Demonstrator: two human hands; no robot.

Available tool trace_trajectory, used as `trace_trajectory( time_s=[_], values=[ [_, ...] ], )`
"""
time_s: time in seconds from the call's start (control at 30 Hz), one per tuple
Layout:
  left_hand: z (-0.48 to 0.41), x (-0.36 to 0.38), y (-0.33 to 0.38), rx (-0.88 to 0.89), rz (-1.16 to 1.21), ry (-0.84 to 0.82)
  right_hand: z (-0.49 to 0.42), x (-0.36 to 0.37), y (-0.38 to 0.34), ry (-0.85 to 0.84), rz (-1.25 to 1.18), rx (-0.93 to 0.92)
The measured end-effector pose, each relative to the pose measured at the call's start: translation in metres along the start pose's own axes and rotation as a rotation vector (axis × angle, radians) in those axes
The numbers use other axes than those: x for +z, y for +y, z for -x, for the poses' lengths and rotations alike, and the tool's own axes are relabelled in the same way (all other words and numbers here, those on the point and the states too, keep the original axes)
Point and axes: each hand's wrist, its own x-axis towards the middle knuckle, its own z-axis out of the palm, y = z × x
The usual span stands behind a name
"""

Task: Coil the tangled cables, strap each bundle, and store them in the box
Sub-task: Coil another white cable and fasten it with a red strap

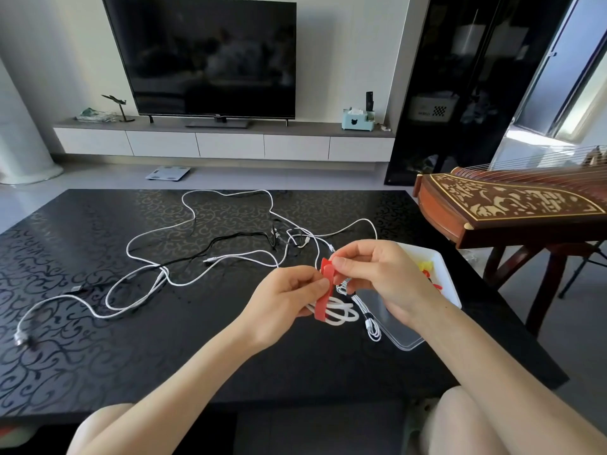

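Head view, one frame. One white coil (345,313) is held above the table (98,356), its long axis roughly level, just below the fingers. One red strap (325,290) is wrapped across it, running upright, at right angles to the coil.

- The strap's upper end is pinched by both hands: left hand (289,292) with thumb and curled fingers on its left side, right hand (384,274) with thumb and forefinger at the tip.
- The box (450,284) lies right of the coil, behind the right hand, which is judged the nearer one for stowing.
- One bundled white cable (370,323) lies beside the box.
- Loose white cables (197,277) and a black cable (230,239) are spread tangled on the table; their number cannot be told.
- Spare straps (423,266) are in the box, uncounted.
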Motion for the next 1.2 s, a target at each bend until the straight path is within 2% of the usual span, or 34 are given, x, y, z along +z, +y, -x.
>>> trace_trajectory(
  time_s=[0.17,0.27,0.37,0.43,0.53,0.67,0.73,0.83,0.9,0.97,1.03,1.13,1.2],
  values=[
    [0.0,0.002,0.003,-0.046,0.004,0.05,0.003,-0.002,0.001,0.067,0.08,-0.054],
    [-0.003,0.004,0.001,-0.064,-0.013,0.148,0.007,0.001,0.002,0.108,0.273,-0.2],
    [-0.004,0.005,0.002,-0.078,0.006,0.173,0.012,0.005,0.006,0.067,0.47,-0.384],
    [-0.004,0.003,0.003,-0.086,0.002,0.158,0.014,0.006,0.009,0.018,0.484,-0.396],
    [-0.003,0.001,0.003,-0.087,-0.025,0.133,0.015,0.002,0.007,-0.049,0.237,-0.216],
    [-0.003,-0.001,0.006,-0.075,-0.029,0.086,0.01,0.002,0.003,-0.02,-0.163,0.087],
    [-0.003,-0.001,0.007,-0.052,-0.037,0.05,0.006,0.003,0.0,-0.062,-0.286,0.253],
    [-0.003,-0.003,0.008,-0.012,-0.045,-0.002,0.004,0.003,-0.003,-0.216,-0.437,0.481],
    [-0.003,-0.004,0.008,0.004,-0.048,-0.027,0.005,0.004,-0.004,-0.224,-0.486,0.545],
    [-0.003,-0.005,0.005,0.01,-0.107,-0.009,0.004,0.003,-0.006,-0.157,-0.363,0.481],
    [0.001,-0.003,0.002,0.073,-0.273,0.036,0.001,0.001,-0.01,-0.023,-0.124,0.306],
    [0.014,0.0,0.002,0.356,-0.62,0.018,-0.002,-0.001,-0.016,0.149,0.083,0.082],
    [0.018,-0.001,0.004,0.464,-0.692,-0.033,-0.003,0.003,-0.02,0.171,0.166,0.007]
  ],
)
